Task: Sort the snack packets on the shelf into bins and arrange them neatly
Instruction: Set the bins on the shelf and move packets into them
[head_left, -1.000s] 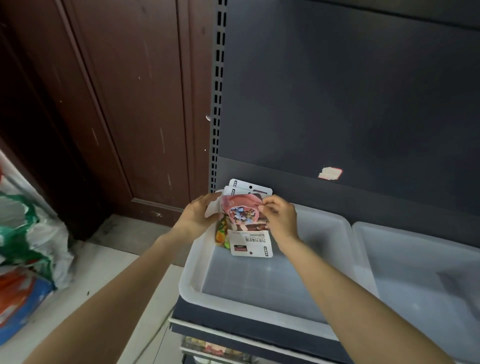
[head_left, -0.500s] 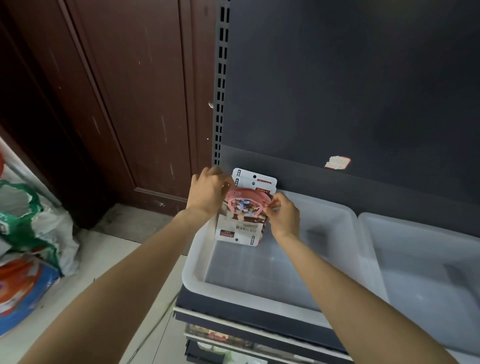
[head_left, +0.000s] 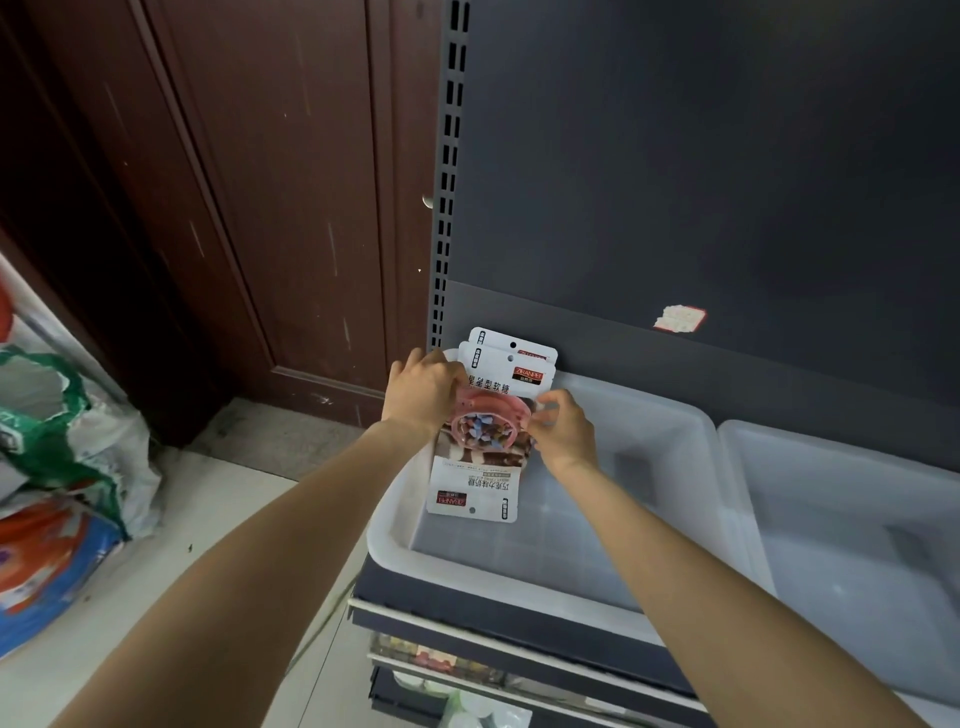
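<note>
Translucent white plastic forms the left bin (head_left: 395, 540), which sits on the dark shelf (head_left: 467, 613) with its front rim just back from the shelf's front edge. A second bin (head_left: 737, 467) of the same plastic stands just to its right, the two rims side by side and apparently touching. Both bin floors are seen bare through the pale walls.

A small stack of snack packets (head_left: 485, 431) is held above the back left corner of the left bin. The stack is gripped from the left by the left hand (head_left: 423, 392), whose fingers are curled around the packets' left edge. The right edge is pinched by the right hand (head_left: 563, 434) between thumb and fingertips. Two white header cards with hang holes stick up behind, near the grey back panel (head_left: 727, 208); whether they touch it cannot be told. One packet is turned upside down and hangs at the front, its white end pointing down into the bin, above the floor and not resting on it.

Open room is left in the bin to the right of the packets and toward its front rim. Left of the shelf, the slotted upright (head_left: 448, 171) is flanked by a dark brown wooden door (head_left: 234, 208). Printed bags (head_left: 62, 467) lie on the pale floor (head_left: 182, 545) at far left, well apart from the shelf. A torn sticker (head_left: 679, 318) is stuck on the back panel.
</note>
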